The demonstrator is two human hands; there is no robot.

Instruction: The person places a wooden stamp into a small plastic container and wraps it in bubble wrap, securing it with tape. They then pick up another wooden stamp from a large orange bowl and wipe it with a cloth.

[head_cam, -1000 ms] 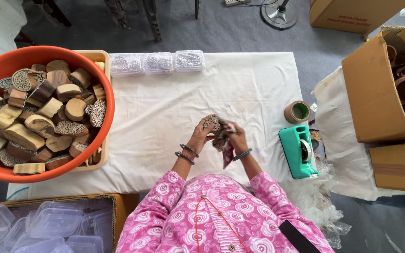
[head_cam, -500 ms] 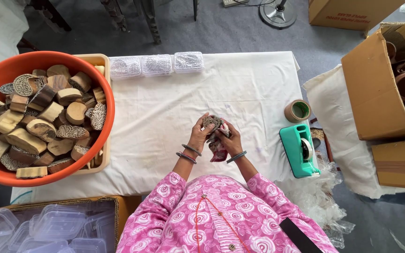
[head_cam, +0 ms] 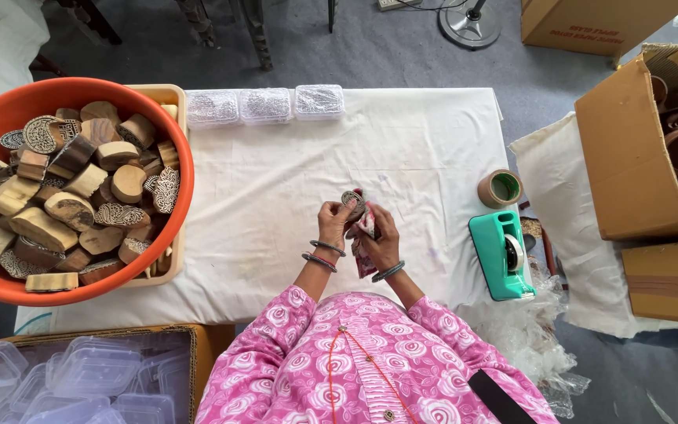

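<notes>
My left hand [head_cam: 331, 221] holds a small round carved wooden block [head_cam: 352, 201] above the white-covered table [head_cam: 276, 196]. My right hand [head_cam: 382, 235] grips a red and white patterned cloth [head_cam: 365, 239] pressed against the block. Both wrists wear bangles. Pink floral sleeves fill the bottom of the view.
An orange tub [head_cam: 64, 188] full of carved wooden blocks stands at the left. Three clear packets [head_cam: 264, 104] lie at the table's far edge. A tape roll [head_cam: 500, 188] and a teal tape dispenser [head_cam: 500, 255] sit right. Cardboard boxes [head_cam: 637, 157] stand right; clear plastic tubs [head_cam: 80, 377] lie bottom left.
The hands have stayed together over the table; the cloth has shifted slightly around the block between them.
</notes>
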